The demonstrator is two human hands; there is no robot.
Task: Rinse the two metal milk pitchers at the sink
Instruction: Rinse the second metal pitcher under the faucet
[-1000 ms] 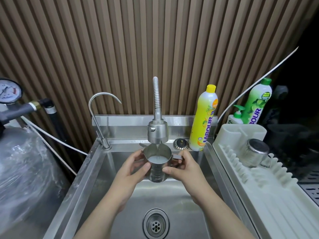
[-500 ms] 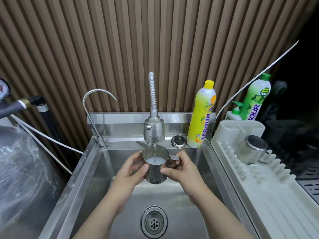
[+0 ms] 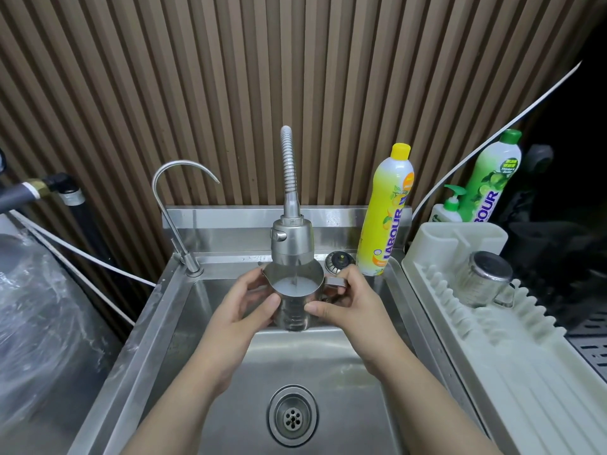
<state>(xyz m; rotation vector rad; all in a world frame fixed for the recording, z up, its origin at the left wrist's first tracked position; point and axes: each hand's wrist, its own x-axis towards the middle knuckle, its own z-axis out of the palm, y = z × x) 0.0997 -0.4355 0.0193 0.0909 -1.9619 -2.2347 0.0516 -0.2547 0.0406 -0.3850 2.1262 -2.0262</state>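
Observation:
I hold a metal milk pitcher [image 3: 293, 302] upright under the flexible faucet head [image 3: 291, 239], above the steel sink [image 3: 184, 323]. A thin stream of water falls into it, and cloudy whitish water fills it near the rim. My left hand [image 3: 244, 307] wraps its left wall. My right hand [image 3: 348, 303] grips its handle side. The second metal pitcher [image 3: 484, 280] lies upside down on the white drying rack [image 3: 512, 362] to the right.
A thin gooseneck tap [image 3: 177, 205] stands at the sink's back left. A yellow dish soap bottle [image 3: 386, 215] and a sink plug [image 3: 340, 260] sit on the back ledge. A green bottle [image 3: 491, 178] and pump bottle [image 3: 448, 208] stand behind the rack. The drain [image 3: 292, 415] is below.
Both hands keep the pitcher under the running water. The water level inside has risen slightly. My view has shifted a little, nothing else moved.

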